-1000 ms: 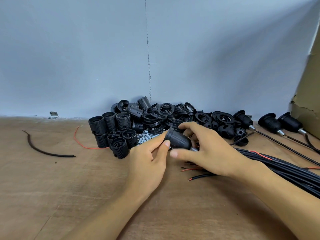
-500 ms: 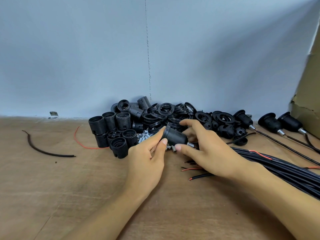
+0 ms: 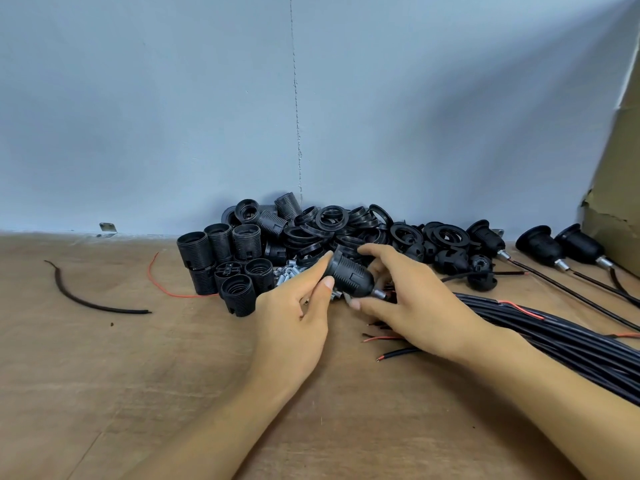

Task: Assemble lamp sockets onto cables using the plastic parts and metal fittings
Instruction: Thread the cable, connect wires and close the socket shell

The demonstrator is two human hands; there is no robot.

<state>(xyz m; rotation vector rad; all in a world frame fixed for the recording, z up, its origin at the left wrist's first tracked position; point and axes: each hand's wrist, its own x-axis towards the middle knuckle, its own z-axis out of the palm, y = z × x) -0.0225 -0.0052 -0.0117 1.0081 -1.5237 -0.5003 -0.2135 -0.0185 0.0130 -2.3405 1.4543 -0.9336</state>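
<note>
Socket (image 3: 349,277) was held btwn both hands, just above table (image 3: 104,375): L hand (image 3: 294,317) pinched its wide end, R hand (image 3: 415,306) gripped narrow end, pile (image 3: 332,230) right behind

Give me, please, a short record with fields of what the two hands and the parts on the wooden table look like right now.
held part: black domed plastic socket cap, silver metal fitting at its narrow end
left hand: pinches the cap's wide end
right hand: grips the same cap
parts pile: black threaded socket bodies, black plastic rings
bundle of black cables: on the wooden table, right of the hands
</note>
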